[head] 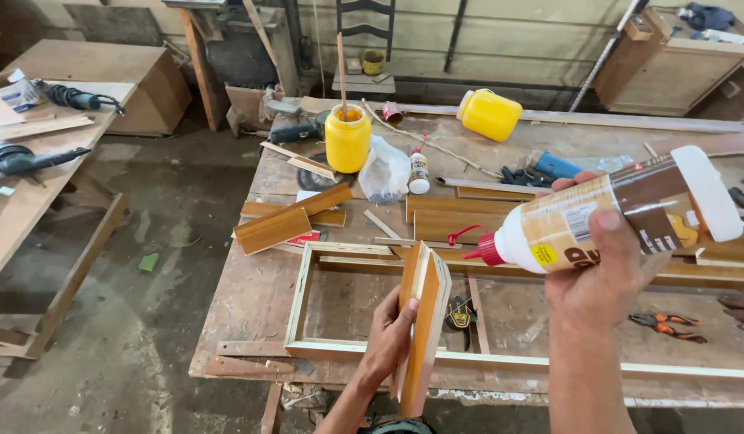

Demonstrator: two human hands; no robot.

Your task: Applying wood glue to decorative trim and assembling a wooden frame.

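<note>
Near the front edge of the workbench (251,297), the left hand (388,337) is wrapped around a short L-shaped wooden piece (424,321), holding it upright on its end with its pale raw edge facing up and to the right. The fingers curl around the left face and the thumb presses the near side, so the hand is closed firmly on the wood. To the right and slightly farther, the right hand (601,277) grips a glue bottle (605,217), tilted almost on its side with its white base up at the right and its red nozzle (480,247) pointing left and slightly down. The nozzle tip sits just beside the top of the wooden piece, a small gap apart; whether glue is coming out cannot be told.

Beneath both hands a long rectangular wooden frame (340,347) lies flat on the bench. Orange-handled pliers (665,325) rest to the right of the right wrist. Farther back on the left lie two brown moulding pieces (288,221). Beyond them stands a yellow jar (347,141) with a stick in it, a clear plastic bag (386,170) and a small white bottle (419,171) just to its right. A second yellow container (489,114) lies on its side at the far edge.
</note>
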